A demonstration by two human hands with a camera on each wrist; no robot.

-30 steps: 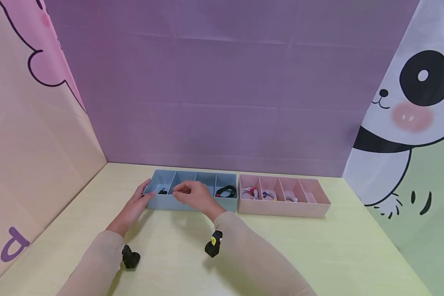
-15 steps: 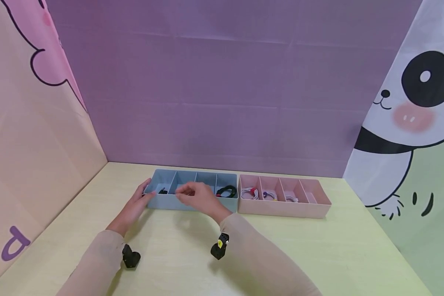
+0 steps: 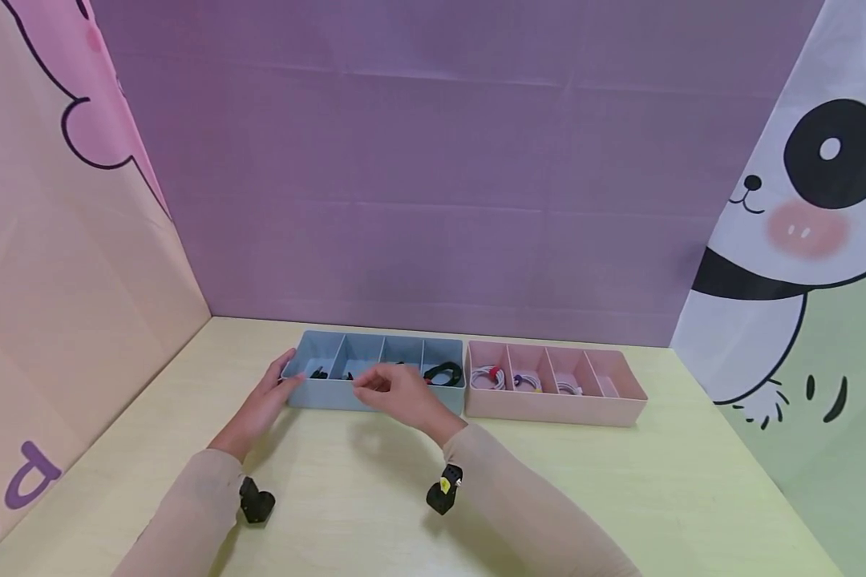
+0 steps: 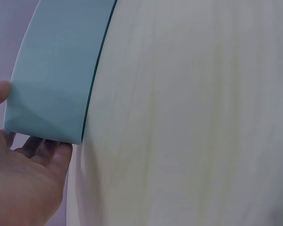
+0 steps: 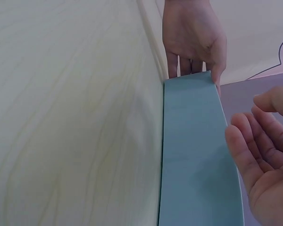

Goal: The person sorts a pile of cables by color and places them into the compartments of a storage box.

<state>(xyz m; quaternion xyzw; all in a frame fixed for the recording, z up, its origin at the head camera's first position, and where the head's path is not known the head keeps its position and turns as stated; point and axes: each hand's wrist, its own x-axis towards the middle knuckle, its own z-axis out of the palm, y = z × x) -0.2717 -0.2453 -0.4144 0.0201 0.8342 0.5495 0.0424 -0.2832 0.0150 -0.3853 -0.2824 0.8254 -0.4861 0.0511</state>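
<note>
A blue divided box (image 3: 325,393) stands at the back left of the table. My left hand (image 3: 263,397) grips its left end; in the left wrist view the thumb is at the rim and the fingers lie against the end wall. My right hand (image 3: 404,399) hovers above the box's front edge, fingers loosely bent, with nothing between them in the right wrist view. Small dark items (image 3: 319,373) lie in the leftmost compartment, and a dark bit (image 3: 348,376) shows in the second. The fourth compartment holds a coiled black cable (image 3: 443,373) with red on it. My right hand partly hides the third compartment.
A pink divided box (image 3: 556,408) stands against the blue one's right end. Its compartments hold white coiled cables, one with a red tie (image 3: 495,372). Behind both boxes rises a purple backdrop (image 3: 433,200), with printed side panels left and right.
My right hand has drifted right and slightly toward me along the blue box, so the dark bit in the second compartment now shows. My left hand has stayed at the box's end.
</note>
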